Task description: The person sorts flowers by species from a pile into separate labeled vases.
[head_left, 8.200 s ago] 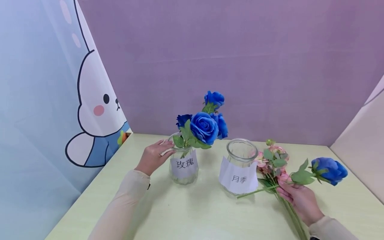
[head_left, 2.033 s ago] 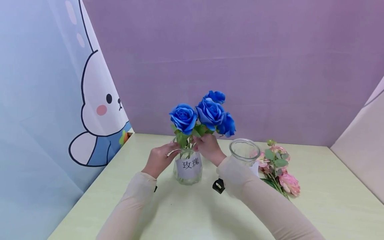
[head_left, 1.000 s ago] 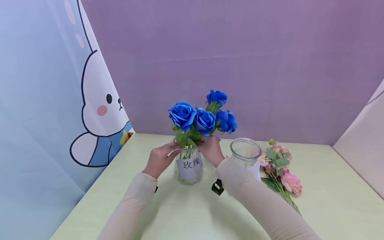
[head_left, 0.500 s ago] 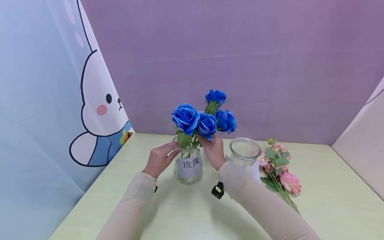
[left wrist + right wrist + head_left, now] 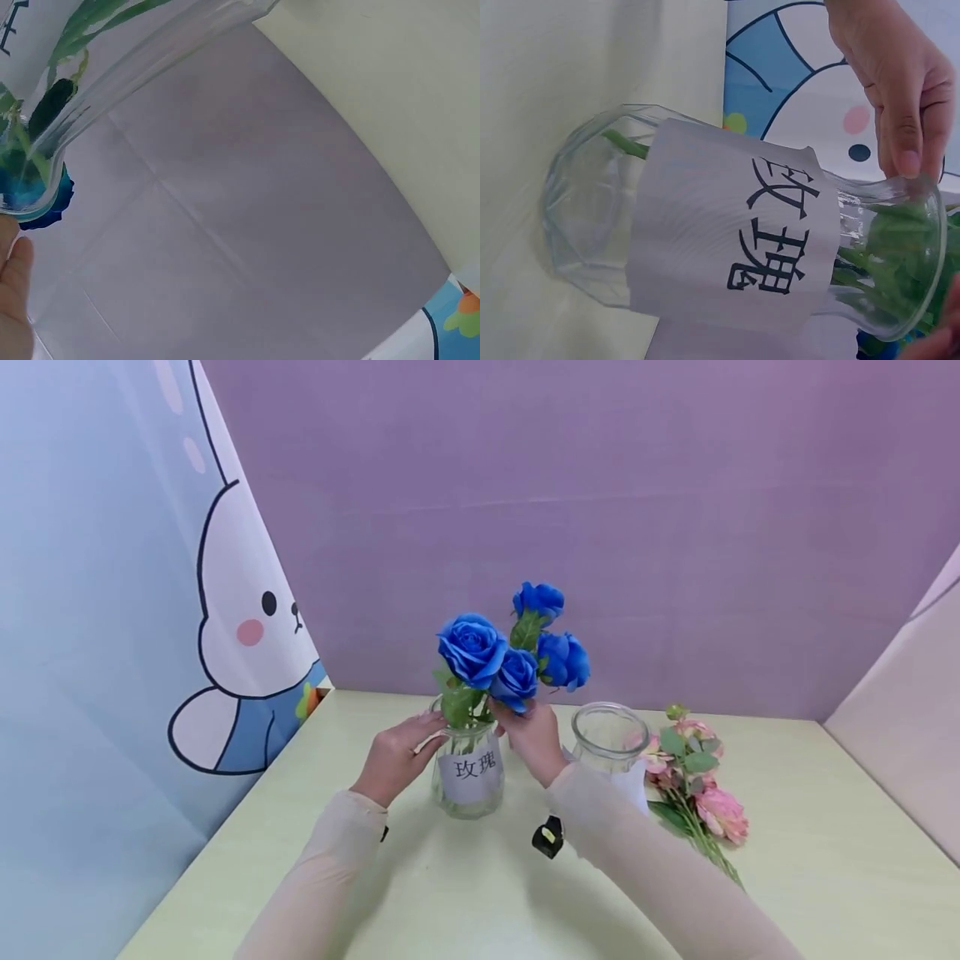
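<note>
Several blue artificial roses [image 5: 472,649] stand with green leaves in a clear glass vase [image 5: 467,810] bearing a white paper label with black characters. My left hand [image 5: 396,758] holds this vase at its neck, thumb on the near side. In the right wrist view, green stems [image 5: 626,144] show through the glass. From the right, my right hand [image 5: 534,735] pinches a blue rose [image 5: 515,679] just under its bloom, over the vase's rim. The stem between its fingers is hidden.
A second labelled glass vase [image 5: 611,752] stands to the right, partly behind my right sleeve. Beside it, pink artificial flowers [image 5: 722,814] with long green stems lie on the pale table [image 5: 825,827]. A purple backdrop [image 5: 600,485] rises behind.
Earlier, my right hand held a blue rose above the pink flowers; that rose is now at the left vase. Within the last second, the large front rose shifted slightly right; my left hand stayed put.
</note>
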The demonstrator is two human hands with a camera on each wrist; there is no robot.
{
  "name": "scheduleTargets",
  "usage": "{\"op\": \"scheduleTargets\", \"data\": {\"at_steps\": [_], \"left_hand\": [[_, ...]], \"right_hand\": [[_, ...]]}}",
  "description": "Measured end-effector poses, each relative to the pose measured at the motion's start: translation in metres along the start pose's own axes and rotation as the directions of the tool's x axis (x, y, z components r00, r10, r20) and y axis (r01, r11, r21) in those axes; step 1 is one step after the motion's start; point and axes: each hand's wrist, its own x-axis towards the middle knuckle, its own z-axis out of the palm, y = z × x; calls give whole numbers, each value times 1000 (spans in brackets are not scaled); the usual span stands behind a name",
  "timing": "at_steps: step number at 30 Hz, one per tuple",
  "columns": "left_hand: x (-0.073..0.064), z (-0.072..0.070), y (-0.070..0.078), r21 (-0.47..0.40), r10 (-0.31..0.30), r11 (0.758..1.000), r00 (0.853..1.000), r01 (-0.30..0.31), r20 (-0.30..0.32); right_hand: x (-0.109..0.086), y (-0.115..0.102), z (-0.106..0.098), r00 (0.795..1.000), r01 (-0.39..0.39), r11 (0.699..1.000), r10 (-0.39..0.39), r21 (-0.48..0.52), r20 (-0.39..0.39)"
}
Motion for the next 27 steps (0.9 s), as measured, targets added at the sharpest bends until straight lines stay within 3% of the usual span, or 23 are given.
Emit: {"op": "scheduleTargets", "data": {"at_steps": [3,6,9,12,15,21,27], "left_hand": [[-4,-1,-2,16,76,997,997,-76,-22],[-8,-1,-2,15,151,989,985,-150,-78],[-9,-2,1,14,201,980,973,-201,-114],[-7,-1,8,14,252,968,960,-252,-122],[-5,4,17,11,320,947,941,-321,-112],[-3,15,28,30,397,918,913,-396,-93],[4,21,33,62,429,903,900,-425,-82]], "right_hand": [[-13,2,-10,993,-61,996,67,-60,96],[-33,6,-24,974,-77,990,100,-118,205],[-48,12,-44,931,-33,990,82,-140,357],[-56,20,-68,861,50,981,52,-187,505],[-62,29,-92,829,76,965,79,-251,554],[-70,46,-135,847,-30,944,199,-329,493],[-73,54,-163,864,-76,932,239,-354,443]]}}
